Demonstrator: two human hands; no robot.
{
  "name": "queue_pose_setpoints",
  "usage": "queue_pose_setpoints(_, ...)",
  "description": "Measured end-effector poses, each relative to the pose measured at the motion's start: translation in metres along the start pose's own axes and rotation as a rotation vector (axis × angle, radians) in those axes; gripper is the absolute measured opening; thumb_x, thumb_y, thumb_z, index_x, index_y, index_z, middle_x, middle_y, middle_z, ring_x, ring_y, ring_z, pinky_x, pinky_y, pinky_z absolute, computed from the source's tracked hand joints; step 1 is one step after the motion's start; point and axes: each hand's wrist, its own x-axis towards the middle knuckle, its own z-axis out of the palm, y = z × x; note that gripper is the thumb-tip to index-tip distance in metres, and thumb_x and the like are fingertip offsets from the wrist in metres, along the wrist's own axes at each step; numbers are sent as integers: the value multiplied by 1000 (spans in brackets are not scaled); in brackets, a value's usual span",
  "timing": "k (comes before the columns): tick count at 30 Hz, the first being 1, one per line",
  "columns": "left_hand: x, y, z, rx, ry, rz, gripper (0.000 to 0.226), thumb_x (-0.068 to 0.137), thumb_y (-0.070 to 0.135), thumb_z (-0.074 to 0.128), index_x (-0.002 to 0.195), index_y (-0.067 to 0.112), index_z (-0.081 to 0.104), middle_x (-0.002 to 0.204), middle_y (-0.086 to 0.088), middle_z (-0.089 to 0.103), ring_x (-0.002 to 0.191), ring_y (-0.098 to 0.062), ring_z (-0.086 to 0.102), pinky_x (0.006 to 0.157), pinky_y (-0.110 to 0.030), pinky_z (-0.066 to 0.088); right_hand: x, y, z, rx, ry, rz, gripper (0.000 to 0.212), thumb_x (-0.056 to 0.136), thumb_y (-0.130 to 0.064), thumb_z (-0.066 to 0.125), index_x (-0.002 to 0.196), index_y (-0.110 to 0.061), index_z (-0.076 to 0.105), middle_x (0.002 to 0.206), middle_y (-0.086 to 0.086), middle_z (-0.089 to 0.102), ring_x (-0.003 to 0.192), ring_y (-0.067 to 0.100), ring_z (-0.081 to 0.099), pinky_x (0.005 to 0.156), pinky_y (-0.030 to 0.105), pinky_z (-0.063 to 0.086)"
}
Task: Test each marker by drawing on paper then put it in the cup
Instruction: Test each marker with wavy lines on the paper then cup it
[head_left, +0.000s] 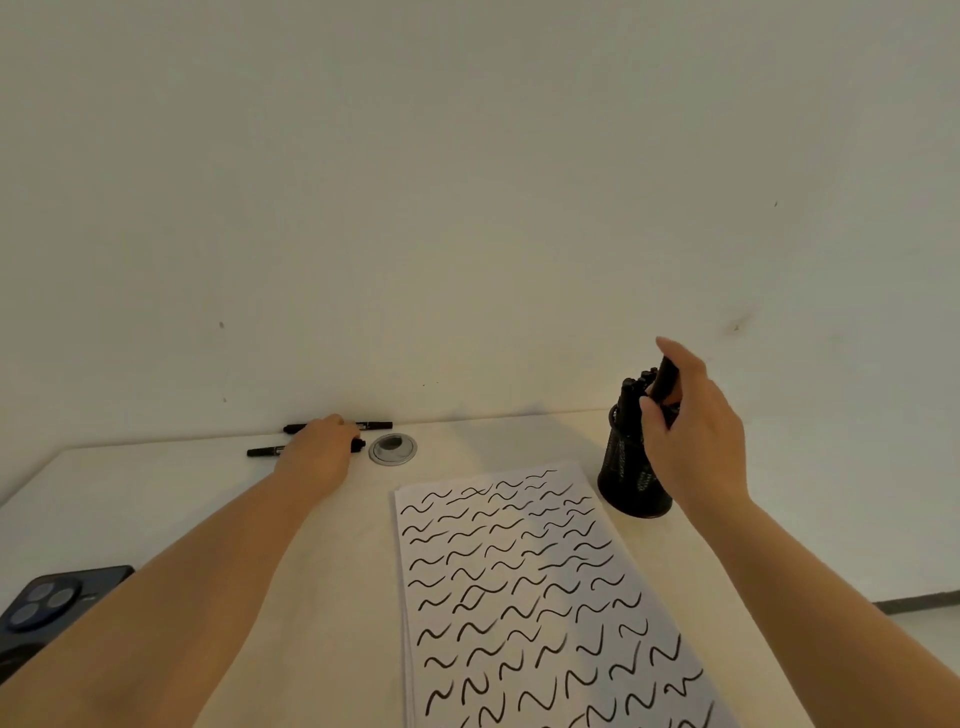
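Observation:
A black mesh cup (626, 480) stands right of the paper (530, 587) and holds several black markers. My right hand (691, 431) is shut on a black marker (665, 378), held tilted right above the cup's mouth. Two black markers lie by the wall at the back left: the far marker (375, 425) and the near marker (264, 451). My left hand (322, 449) rests on top of the near marker and covers its middle; whether the fingers grip it is hidden. The white paper is filled with black wavy strokes.
A round silver cable grommet (392, 449) is set in the desk just right of my left hand. A dark phone (49, 603) lies at the left front edge. The wall rises directly behind the desk.

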Motion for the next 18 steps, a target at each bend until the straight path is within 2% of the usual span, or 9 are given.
queue_pose_setpoints(4,-6,4,-9,102,3,24,20,92,10,42,109,12,52,108,-8,53,92,-24,54,72,-35,44,-6,3,7,3,-4,34,59,82,-8,59,130,-36,38,84,-13,35,90,21,49,73,29,36)
queue_pose_setpoints(8,-13,12,-17,164,64,59,17,94,17,40,109,12,48,106,-6,53,87,-22,55,65,-35,43,-14,9,10,-13,-1,51,58,79,-4,63,130,-27,45,103,0,42,104,28,52,80,30,38)
queue_pose_setpoints(10,-16,18,-26,118,148,81,17,94,20,41,108,12,48,104,-7,53,85,-24,55,61,-36,41,-15,12,11,-40,2,38,53,78,-3,63,126,-20,49,109,9,52,107,29,50,83,35,41)
queue_pose_setpoints(13,-22,33,-45,4,273,111,17,94,19,43,107,10,48,101,-8,56,84,-27,54,61,-38,41,-17,15,11,-94,-17,-37,37,80,-3,62,116,-10,56,107,11,62,112,26,44,85,40,45)
queue_pose_setpoints(18,-41,69,-84,-203,472,146,16,91,19,50,105,11,52,98,-5,62,87,-27,54,65,-38,42,-17,14,9,-135,-51,-45,35,81,-4,62,116,-7,56,110,9,63,115,24,39,86,39,43)
